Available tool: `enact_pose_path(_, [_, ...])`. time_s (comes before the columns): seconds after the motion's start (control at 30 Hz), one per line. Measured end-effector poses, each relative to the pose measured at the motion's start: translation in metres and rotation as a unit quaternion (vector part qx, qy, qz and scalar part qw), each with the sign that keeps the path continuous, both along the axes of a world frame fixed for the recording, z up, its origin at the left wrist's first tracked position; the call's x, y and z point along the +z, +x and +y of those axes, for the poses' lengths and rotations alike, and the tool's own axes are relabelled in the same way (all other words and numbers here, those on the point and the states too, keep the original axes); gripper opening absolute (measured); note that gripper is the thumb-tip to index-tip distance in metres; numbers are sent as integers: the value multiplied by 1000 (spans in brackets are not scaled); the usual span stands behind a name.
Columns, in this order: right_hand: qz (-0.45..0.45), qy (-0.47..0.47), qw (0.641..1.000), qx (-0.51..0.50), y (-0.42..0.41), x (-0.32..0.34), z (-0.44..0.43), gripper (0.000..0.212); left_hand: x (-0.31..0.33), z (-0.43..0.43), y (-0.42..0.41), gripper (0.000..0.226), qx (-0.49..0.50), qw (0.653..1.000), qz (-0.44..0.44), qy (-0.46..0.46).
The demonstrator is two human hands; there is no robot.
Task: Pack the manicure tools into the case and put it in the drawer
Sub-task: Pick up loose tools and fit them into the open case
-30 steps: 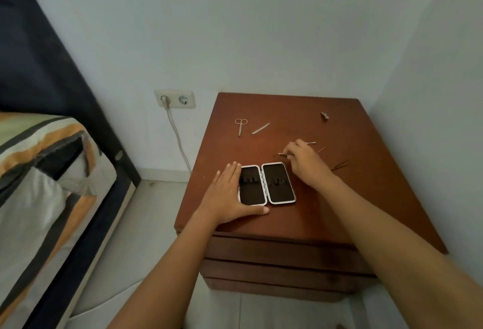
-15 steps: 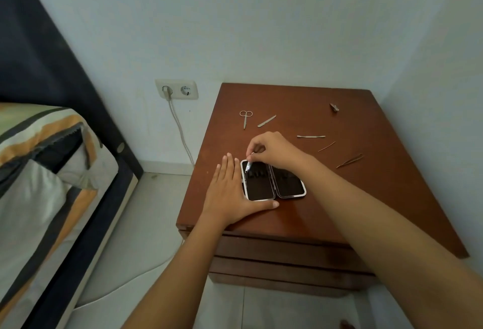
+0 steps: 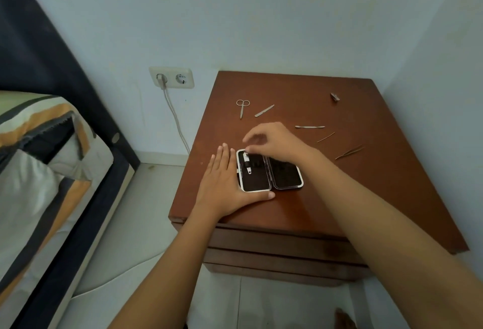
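Note:
An open white-rimmed case [image 3: 269,174] with a black lining lies flat on the brown nightstand [image 3: 379,185]. A small metal tool [image 3: 246,163] sits in its left half. My left hand [image 3: 226,185] lies flat against the case's left side, thumb along its front edge. My right hand [image 3: 274,140] hovers over the case's far edge, fingertips at the tool's top end. Loose on the nightstand lie scissors [image 3: 242,107], a nail file [image 3: 264,110], a cuticle pusher [image 3: 310,127], a thin stick [image 3: 326,137], tweezers [image 3: 349,152] and a small clipper [image 3: 334,97].
Drawer fronts [image 3: 274,247] sit shut below the nightstand top. A bed [image 3: 39,161] with striped bedding stands at the left. A wall socket [image 3: 171,77] with a plugged white cable is behind. Walls close the back and right sides.
My right hand picked a tool from the nightstand, carried it left to the case and set it into the left half. My left hand stayed against the case.

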State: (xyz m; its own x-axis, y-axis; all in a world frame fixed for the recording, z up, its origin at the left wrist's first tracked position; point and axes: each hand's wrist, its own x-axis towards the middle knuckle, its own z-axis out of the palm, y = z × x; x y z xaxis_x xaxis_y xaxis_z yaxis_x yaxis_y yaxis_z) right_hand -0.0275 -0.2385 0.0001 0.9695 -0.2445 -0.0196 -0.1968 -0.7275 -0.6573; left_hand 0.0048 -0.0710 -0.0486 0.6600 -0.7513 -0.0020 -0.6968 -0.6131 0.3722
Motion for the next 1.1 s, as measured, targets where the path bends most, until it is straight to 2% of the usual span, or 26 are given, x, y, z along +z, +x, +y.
enact_pose_path(0.13, [-83, -34, 979, -183, -19, -10, -62, 18, -3, -1, 3, 139, 5, 1000, -5, -1])
enact_pose_path(0.23, [-94, -46, 939, -328, -32, -22, -117, 25, -4, -3, 5, 141, 10, 1000, -11, 3])
enact_pose_path(0.33, [-86, -68, 908, -404, -34, -32, -161, 34, -6, -7, 4, 144, 19, 999, -28, 8])
enact_pose_path(0.53, [-77, -82, 908, -403, -2, -42, -195, 44, -10, -9, 5, 144, 32, 999, -39, 9])
enact_pose_path(0.63, [-89, -116, 902, -407, 8, -44, -200, 29, -10, -9, 5, 143, 32, 999, -41, 2])
enact_pose_path(0.73, [-107, -111, 897, -414, 11, -45, -193, 16, -9, -10, 5, 143, 32, 999, -37, 0])
enact_pose_path(0.83, [-98, -92, 905, -404, 6, -39, -176, 16, -8, -9, 4, 142, 31, 999, -33, -1])
enact_pose_path(0.93, [-115, -34, 913, -390, -7, -25, -150, 16, -4, -9, 2, 141, 28, 999, -30, -7])
enact_pose_path(1.1, [-123, 26, 947, -296, -26, 4, -81, 15, 3, -6, -3, 141, 32, 999, -4, -8])
